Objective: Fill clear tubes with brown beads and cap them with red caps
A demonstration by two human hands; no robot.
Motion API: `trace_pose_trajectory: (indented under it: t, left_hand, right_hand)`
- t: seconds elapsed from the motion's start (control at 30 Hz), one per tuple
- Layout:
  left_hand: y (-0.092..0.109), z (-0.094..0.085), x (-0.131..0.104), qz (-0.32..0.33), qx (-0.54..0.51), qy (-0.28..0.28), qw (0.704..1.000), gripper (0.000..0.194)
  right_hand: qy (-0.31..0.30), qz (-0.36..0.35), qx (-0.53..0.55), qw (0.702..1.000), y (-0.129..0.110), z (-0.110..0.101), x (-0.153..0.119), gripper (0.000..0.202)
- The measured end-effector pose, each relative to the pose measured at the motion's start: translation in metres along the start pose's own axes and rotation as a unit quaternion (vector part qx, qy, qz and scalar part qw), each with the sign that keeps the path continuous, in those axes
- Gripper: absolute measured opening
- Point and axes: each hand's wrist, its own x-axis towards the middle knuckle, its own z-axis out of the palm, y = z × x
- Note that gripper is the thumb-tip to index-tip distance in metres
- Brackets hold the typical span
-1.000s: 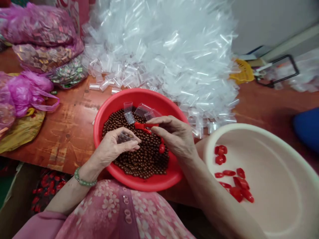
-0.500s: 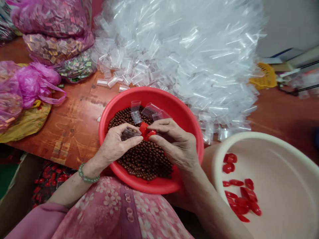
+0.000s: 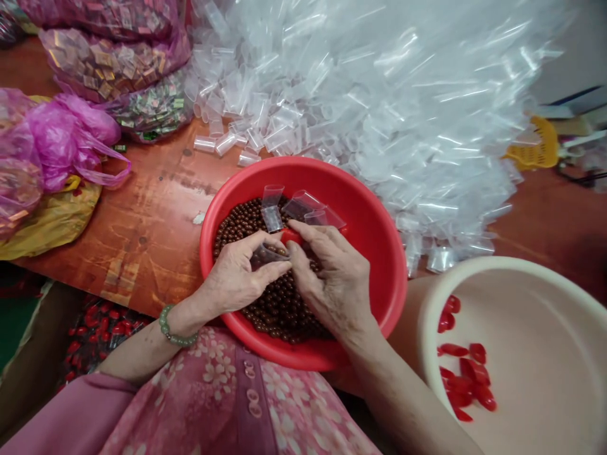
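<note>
Between the thumb and fingers of my left hand is a short clear plastic tube, with some brown balls showing inside it. My right hand pinches a red plastic cap right at the tube's end; fingers partly hide it, so how far it is seated cannot be told. Both hands are over a red basin filled in part with shiny brown balls. Loose clear tubes lie on the balls toward the basin's far side.
A big heap of clear tubes covers the table behind the basin. At the right stands a cream tub with several red caps inside. Pink plastic bags sit at the left. Red-capped pieces lie below the table edge.
The red piece, earlier seen as two red parts between my fingertips, now shows as one against the tube. My right fingers have closed in. The whole view has shifted slightly.
</note>
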Motion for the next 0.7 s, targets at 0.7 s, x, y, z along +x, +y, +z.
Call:
trace_pose_trajectory:
  t: [0.7]
  left_hand:
    - [0.000,0.000,0.000,-0.073,-0.208,-0.062,0.973,0.022]
  right_hand:
    - [0.009,0.004,0.267,0.964,0.001,-0.023,0.025,0.019]
